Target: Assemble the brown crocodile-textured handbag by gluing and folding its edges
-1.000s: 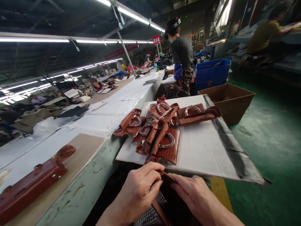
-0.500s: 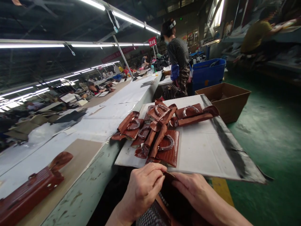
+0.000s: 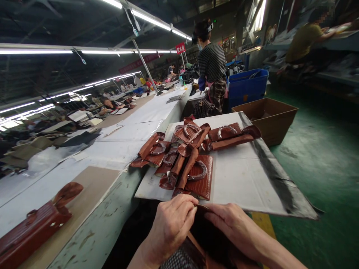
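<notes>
Two bare hands hold the edge of a brown piece (image 3: 202,209) low in front of the wearer: the left hand (image 3: 174,222) pinches it with bent fingers, the right hand (image 3: 231,224) grips it just beside. Beyond them, brown bags (image 3: 202,186) with looped handles overlap on a white board (image 3: 238,183). Leftward, a boxy reddish-brown case (image 3: 33,235) lies on the bench (image 3: 123,140). Farther off stand a brown box (image 3: 275,125) and blue bin (image 3: 246,89).

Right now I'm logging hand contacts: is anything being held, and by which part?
Yes, a dark brown piece, held by its upper edge in both the left grip and the right grip. Below, it is too dark to identify.
</notes>
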The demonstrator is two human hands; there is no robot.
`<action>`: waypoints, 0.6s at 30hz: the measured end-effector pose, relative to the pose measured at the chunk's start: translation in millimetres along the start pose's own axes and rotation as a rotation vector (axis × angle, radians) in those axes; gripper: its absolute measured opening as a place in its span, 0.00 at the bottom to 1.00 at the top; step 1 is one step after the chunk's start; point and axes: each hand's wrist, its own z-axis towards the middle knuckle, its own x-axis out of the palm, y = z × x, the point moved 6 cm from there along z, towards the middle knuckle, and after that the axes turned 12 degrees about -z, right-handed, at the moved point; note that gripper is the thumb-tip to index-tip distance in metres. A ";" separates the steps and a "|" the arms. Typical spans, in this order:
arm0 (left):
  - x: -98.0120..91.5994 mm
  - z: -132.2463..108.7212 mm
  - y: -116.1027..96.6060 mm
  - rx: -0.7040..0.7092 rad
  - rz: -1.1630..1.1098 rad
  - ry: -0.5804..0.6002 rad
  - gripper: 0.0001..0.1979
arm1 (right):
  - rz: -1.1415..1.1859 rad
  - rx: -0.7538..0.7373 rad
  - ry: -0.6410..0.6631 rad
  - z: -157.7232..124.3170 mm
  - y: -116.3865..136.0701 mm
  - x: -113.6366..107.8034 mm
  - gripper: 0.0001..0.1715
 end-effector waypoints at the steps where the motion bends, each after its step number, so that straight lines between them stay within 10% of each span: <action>1: 0.2 0.4 0.3 0.005 0.004 0.001 0.06 | 0.004 -0.001 -0.005 0.6 -0.3 0.0 0.15; 11: -2.0 3.3 4.0 -0.141 -0.183 -0.089 0.10 | 0.030 -0.032 0.006 -3.6 4.1 -2.4 0.13; 18: -8.9 -7.1 8.5 -0.546 -0.336 -0.144 0.10 | -0.062 -0.089 0.080 -3.1 20.9 -4.2 0.13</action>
